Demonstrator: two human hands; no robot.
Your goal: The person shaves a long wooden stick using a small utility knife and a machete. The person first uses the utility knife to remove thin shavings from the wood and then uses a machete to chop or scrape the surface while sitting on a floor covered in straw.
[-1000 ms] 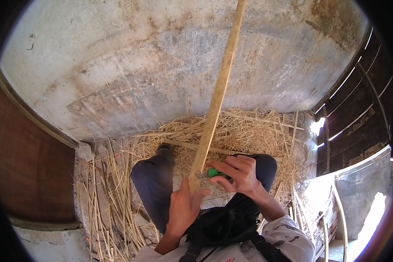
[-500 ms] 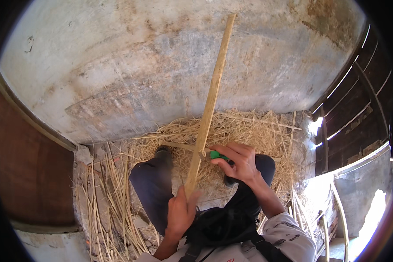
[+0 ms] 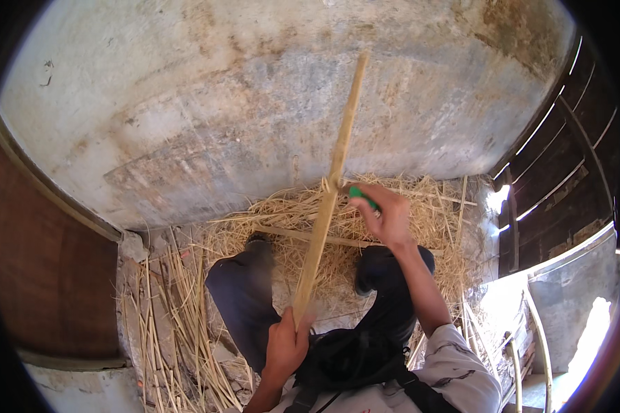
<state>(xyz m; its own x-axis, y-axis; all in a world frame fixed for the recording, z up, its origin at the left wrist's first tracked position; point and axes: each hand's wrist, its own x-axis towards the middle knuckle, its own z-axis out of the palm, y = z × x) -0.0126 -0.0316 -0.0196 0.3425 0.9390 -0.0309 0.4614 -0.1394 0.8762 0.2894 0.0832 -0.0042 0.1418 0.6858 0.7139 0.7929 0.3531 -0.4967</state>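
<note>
A: Start at the fingers. What does each hand have?

B: The left hand (image 3: 286, 347) is closed around the near end of a long pale strip (image 3: 329, 189), likely split bamboo. The strip runs up toward 12 o'clock, tilted a little to 1. The right hand (image 3: 387, 215) grips a green-handled tool (image 3: 359, 196), fingers curled shut on it, and touches the strip about midway up. I cannot see a blade, so I cannot tell what kind of tool it is.

A: And around them?

B: Both knees in dark trousers (image 3: 244, 289) sit below the hands. Straw (image 3: 289, 217) covers the floor, with more stalks at 8 o'clock. A second strip (image 3: 310, 236) lies across the straw. A curved grey wall (image 3: 255, 103) fills the top, and slatted wood (image 3: 565, 138) stands at 3 o'clock.

A: What could go wrong?

B: I judge the left hand sits in line with the tool along the strip. If the tool slips toward 6 o'clock, it could hit those fingers or a knee. The far end is free, so the strip could flex or twist, and a raw edge may give splinters.
</note>
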